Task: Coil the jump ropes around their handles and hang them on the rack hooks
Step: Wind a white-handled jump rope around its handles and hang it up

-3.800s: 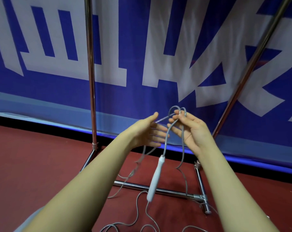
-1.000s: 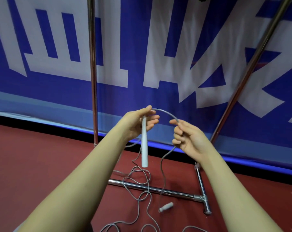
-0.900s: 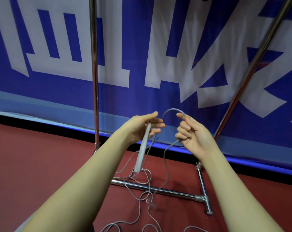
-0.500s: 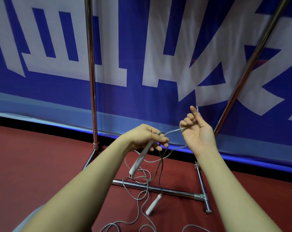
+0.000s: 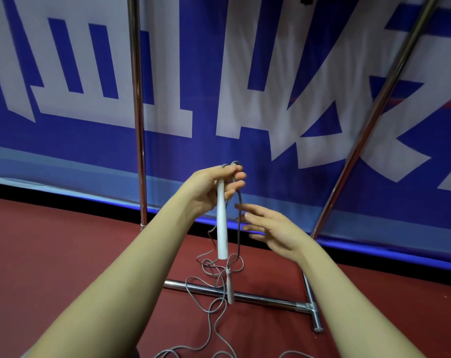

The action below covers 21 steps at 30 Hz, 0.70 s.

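Note:
My left hand (image 5: 214,187) grips the top of a white jump rope handle (image 5: 222,228), which hangs straight down, together with a loop of the grey cord (image 5: 233,165) at its top. The cord runs down past the handle into loose tangles (image 5: 216,270) over the floor. The second handle (image 5: 229,288) dangles lower on the cord, above the rack's base bar. My right hand (image 5: 268,228) is just right of the hanging cord with its fingers straight and spread, holding nothing. The rack's hooks are out of view.
The chrome rack has a left upright (image 5: 138,112), a slanted right pole (image 5: 374,112) and a base bar (image 5: 258,297) on the red floor (image 5: 64,254). A blue and white banner (image 5: 245,73) stands behind it. More cord lies at the bottom edge (image 5: 193,350).
My right hand has let go of the cord and dropped below and right of the left hand. My left hand rose, and the handle now hangs vertical with a loop at its top.

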{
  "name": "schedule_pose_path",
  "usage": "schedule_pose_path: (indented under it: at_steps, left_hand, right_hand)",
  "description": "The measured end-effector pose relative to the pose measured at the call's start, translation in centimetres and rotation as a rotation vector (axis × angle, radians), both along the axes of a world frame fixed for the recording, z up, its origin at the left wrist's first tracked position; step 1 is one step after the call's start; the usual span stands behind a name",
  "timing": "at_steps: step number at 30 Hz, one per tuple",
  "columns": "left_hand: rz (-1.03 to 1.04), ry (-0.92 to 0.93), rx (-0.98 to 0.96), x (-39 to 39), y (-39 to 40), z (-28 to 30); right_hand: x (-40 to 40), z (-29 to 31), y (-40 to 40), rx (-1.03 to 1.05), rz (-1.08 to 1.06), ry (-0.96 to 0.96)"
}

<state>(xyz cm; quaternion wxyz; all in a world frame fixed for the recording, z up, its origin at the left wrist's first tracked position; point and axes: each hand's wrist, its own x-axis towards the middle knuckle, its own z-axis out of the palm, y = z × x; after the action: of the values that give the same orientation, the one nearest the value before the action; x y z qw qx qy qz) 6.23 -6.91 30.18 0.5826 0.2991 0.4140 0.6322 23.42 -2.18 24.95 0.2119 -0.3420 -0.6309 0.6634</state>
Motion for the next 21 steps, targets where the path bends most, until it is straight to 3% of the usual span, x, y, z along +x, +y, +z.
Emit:
schedule_pose_path:
  at_steps: [6, 9, 15, 21]
  left_hand:
    - [0.043, 0.006, -0.026, -0.8, 0.0, -0.5]
    - [0.021, 0.100, -0.085, -1.2, 0.0, -1.4]
    - [-0.250, 0.336, -0.223, 0.1, 0.0, -3.7]
    - [-0.502, 0.378, -0.100, 1.2, -0.3, -4.5]
  right_hand:
    - [-0.8, 0.8, -0.3, 0.020, -0.137, 0.122]
    - [-0.5, 2.2, -0.3, 0.003, -0.219, 0.237]
    - [0.3, 4.3, -0.3, -0.041, -0.382, 0.467]
    - [0.8, 4.1, 0.2, -0.117, -0.578, 0.681]
